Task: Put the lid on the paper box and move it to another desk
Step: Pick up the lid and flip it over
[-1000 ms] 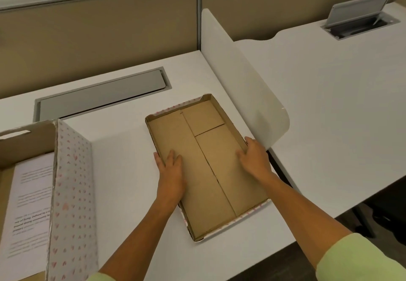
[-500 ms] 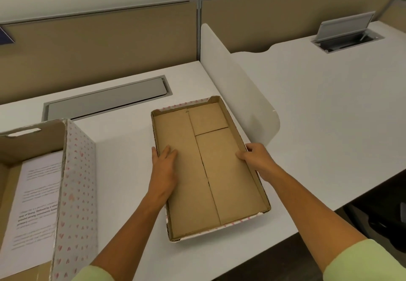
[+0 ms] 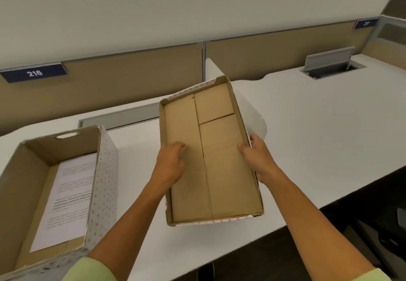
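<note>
A: Lid [image 3: 211, 160], where is it?
B: Both hands hold it above the desk [image 3: 307, 127], inside facing up. The left hand [image 3: 169, 166] grasps its left wall, the right hand [image 3: 259, 160] its right wall.
A: And the paper box [image 3: 55, 192]?
B: It stands open at the desk's left front corner, a printed sheet [image 3: 66, 201] inside.

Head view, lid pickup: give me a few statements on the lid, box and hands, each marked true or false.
1. Both hands, left and right, grip the lid. True.
2. The lid's brown inside faces up. True.
3. The lid already sits on the paper box. False: the box is open, apart from the lid, to its left.
4. The paper box is empty. False: a printed sheet lies inside.
5. The desk sign reads 216. True.
</note>
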A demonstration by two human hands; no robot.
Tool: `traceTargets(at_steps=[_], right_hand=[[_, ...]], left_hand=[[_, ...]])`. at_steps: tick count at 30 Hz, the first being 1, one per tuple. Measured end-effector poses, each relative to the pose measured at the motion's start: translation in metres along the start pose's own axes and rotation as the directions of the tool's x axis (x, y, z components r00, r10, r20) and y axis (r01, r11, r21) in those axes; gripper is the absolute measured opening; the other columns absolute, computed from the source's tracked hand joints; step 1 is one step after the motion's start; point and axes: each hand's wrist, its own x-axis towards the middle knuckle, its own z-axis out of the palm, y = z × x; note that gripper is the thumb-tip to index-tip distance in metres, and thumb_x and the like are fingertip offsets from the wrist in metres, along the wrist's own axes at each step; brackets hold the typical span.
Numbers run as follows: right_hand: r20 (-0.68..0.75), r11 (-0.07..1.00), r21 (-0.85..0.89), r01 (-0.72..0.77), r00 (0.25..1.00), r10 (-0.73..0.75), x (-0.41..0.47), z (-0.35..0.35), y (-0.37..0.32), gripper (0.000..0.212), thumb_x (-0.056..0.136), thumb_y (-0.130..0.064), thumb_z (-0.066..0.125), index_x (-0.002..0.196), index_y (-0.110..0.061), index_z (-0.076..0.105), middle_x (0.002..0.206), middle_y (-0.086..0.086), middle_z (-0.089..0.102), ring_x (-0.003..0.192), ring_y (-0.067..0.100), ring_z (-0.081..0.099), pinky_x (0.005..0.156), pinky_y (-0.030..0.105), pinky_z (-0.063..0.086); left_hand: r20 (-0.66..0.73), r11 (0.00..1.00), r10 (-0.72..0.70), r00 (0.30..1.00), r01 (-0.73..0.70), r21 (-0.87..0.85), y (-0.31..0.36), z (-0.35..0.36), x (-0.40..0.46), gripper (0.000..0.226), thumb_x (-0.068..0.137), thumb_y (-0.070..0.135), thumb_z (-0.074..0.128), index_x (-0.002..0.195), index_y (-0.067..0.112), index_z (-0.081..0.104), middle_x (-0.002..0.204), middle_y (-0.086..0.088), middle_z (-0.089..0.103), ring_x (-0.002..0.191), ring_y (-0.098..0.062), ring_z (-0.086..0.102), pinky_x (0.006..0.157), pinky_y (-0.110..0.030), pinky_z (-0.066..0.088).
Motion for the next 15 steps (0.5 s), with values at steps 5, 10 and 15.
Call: traceTargets(at_steps=[5,10,15], right_hand=[[-0.089,0.991,0.031,0.131,0.988,-0.128,-0.041,0.017,-0.015,0.024,0.101,-0.022,0.052,0.125,-0.023,0.050,0.110,-0.004,0.063,0.098,0.018,0.067,0.085,0.043,0.060],[-0.126,0.968,-0.014,0.249,0.960,-0.249,-0.077,0.038,-0.024,0.011,0.102,-0.023,0.048,0.109,-0.027,0.042,0.102,-0.005,0.061,0.090,0.011,0.064,0.073,0.038,0.059],[-0.085,0.943,-0.035,0.331,0.939,-0.333,-0.110,0.060,-0.036,0.024,0.100,-0.030,0.057,0.111,-0.023,0.038,0.109,0.002,0.060,0.093,0.017,0.067,0.071,0.037,0.064]], left_hand=[[-0.078,0.986,0.133,0.988,-0.140,-0.095,0.048,-0.025,-0.032,0.043,0.098,0.028,0.050,0.140,0.019,0.047,0.146,-0.002,0.049,0.141,-0.023,0.034,0.117,-0.039,0.021],[-0.156,0.955,0.109,0.982,-0.147,-0.257,0.082,-0.048,-0.057,0.054,0.094,0.043,0.055,0.142,0.022,0.042,0.145,0.002,0.051,0.132,-0.013,0.045,0.099,-0.026,0.036],[-0.137,0.908,-0.014,0.990,-0.045,-0.417,0.100,-0.073,-0.066,0.064,0.085,0.060,0.057,0.138,0.026,0.045,0.140,0.003,0.055,0.126,-0.015,0.053,0.099,-0.035,0.048]])
